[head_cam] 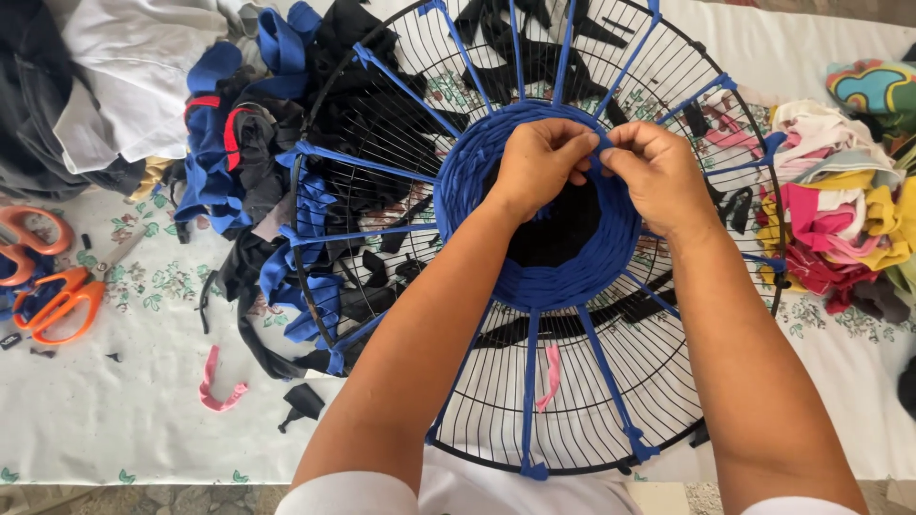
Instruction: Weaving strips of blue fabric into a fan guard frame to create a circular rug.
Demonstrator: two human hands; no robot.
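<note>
A round black wire fan guard (401,114) lies flat on the table, with blue fabric strips stretched from its rim to the centre like spokes. A woven ring of blue fabric (563,277) circles a black centre. My left hand (537,164) and my right hand (656,172) meet at the far side of that ring, both pinching a blue fabric strip (593,143) where it joins the weave. Each hand's fingers are closed on the strip.
Orange-handled scissors (43,286) lie at the left on a floral tablecloth (124,401). Blue, black and white cloth scraps (239,143) pile at the upper left, and colourful cloth scraps (840,210) at the right. A pink scrap (215,386) lies near the front.
</note>
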